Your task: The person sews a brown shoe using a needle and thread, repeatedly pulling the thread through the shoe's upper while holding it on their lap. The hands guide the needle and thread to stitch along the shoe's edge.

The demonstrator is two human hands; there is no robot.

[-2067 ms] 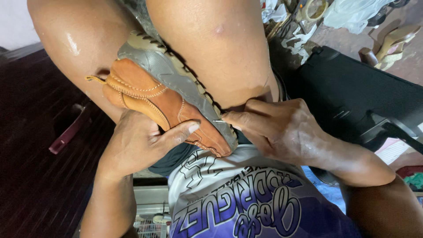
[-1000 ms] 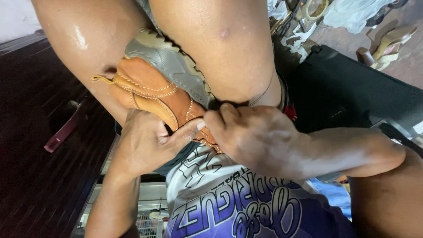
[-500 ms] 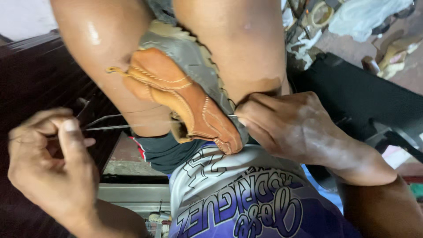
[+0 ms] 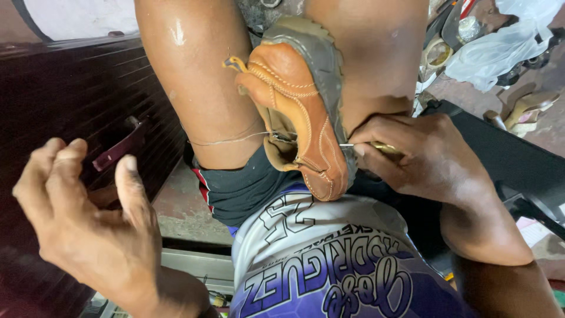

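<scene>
pinching awl (image 4: 376, 145) at shoe (image 4: 300, 112) edge (right hand (image 4: 424, 156)).

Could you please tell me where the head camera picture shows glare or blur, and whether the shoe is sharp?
In the head view, light is soft and even; a wet glare streak shines on the thigh. The brown shoe is sharp, stitching clear. The left hand, close to the lens, looks large and slightly soft. The right hand is sharp. The plastic bag at top right is bright, nearly washed out.
</scene>
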